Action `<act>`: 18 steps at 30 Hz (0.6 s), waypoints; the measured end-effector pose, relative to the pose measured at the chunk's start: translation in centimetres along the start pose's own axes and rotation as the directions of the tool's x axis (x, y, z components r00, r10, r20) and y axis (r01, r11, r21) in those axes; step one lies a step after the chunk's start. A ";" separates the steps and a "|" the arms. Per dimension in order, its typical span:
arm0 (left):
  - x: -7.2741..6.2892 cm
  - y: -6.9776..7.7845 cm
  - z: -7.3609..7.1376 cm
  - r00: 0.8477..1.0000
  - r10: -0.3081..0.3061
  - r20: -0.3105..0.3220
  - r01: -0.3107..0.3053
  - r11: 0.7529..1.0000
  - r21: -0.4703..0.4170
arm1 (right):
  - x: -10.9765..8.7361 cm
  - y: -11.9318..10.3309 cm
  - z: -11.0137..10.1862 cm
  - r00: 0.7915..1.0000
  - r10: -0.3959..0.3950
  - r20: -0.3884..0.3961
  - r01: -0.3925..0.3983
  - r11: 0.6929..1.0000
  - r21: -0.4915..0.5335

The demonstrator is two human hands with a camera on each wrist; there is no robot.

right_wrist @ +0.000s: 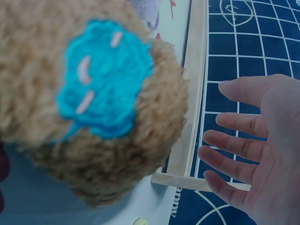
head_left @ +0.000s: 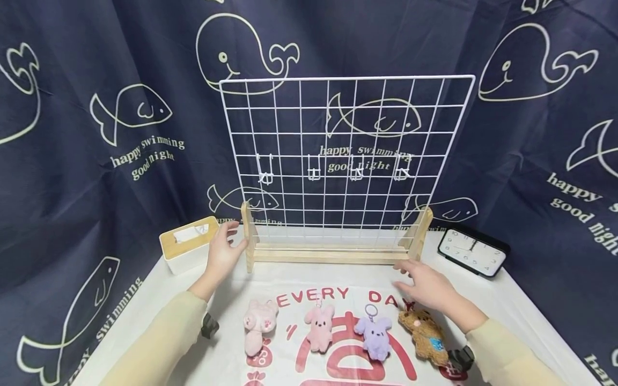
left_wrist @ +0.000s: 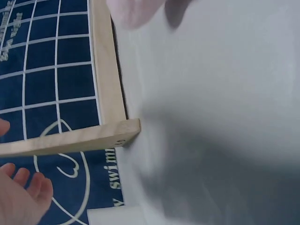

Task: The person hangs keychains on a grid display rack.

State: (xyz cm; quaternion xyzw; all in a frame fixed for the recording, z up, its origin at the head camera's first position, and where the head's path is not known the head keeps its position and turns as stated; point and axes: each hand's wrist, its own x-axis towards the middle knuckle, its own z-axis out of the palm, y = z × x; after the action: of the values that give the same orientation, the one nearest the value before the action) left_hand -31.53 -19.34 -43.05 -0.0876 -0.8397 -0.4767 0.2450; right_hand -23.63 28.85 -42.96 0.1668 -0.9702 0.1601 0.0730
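Rack (head_left: 354, 133) of thin white wire, a flat grid of squares inside a rectangular frame, standing upright at the back of a white table (head_left: 289, 274); its lower edge meets a pale, smooth wooden bar (head_left: 333, 257), held at each end by a wooden foot, the left foot (head_left: 248, 236) and the right foot (head_left: 422, 233); four small clear hooks (head_left: 314, 171) hang in a row across the wires.

The left hand (head_left: 224, 249) has its fingers parted and grips nothing; it is at the left foot, thumb on one side of the wood and fingers on the other, though whether skin meets wood cannot be told. The right hand (head_left: 427, 284) is spread wide, fingers long and loose, with nothing in it; it is in front of the right foot, near the end of the bar.

Four soft toys lie in a row nearer the viewer: a fluffy pale pink plush (head_left: 259, 324) with paw marks; a pink plush (head_left: 320, 328) with a small face; a purple plush (head_left: 376, 339) with a ring at its head; a curly brown bear (head_left: 426, 336) with a bright blue patch.

Left of the rack is a white box (head_left: 187, 241) with a wooden lid and tissue in its slot; to the right, a black rectangular clock (head_left: 473, 252) with a white face; behind, a folded navy curtain (head_left: 120, 43) printed with outlined whales and fish.
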 end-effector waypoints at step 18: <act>0.6 -2.6 1.9 0.967 -0.203 0.155 0.247 0.901 -0.357 | -1.0 1.4 -0.1 0.998 0.054 0.015 -0.055 0.998 0.041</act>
State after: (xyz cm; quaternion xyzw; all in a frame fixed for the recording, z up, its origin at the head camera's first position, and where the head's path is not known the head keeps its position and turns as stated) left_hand -33.69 -19.19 -45.51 -0.0620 -0.7507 -0.6470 0.1186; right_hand -23.19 30.39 -43.50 0.1430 -0.9713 0.1810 0.0585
